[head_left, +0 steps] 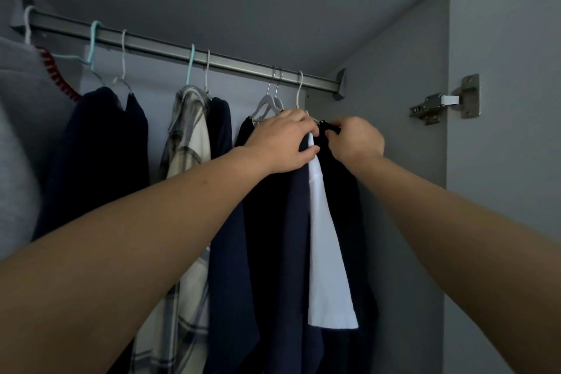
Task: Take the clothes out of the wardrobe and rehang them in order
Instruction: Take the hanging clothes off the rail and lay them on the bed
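Along the rail [170, 50]: grey top [18, 118], dark jumper [100, 136], checked shirt [188, 143]. Left hand [283, 143] grips a dark garment [273, 222] beside the white cloth [328, 252] (hanging straight down); right hand [353, 138] pinches black fabric [343, 179], nearly touching.

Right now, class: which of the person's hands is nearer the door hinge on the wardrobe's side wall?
Right. The right hand pinches dark cloth just left of and below the hinge; the left hand grips garments farther left.
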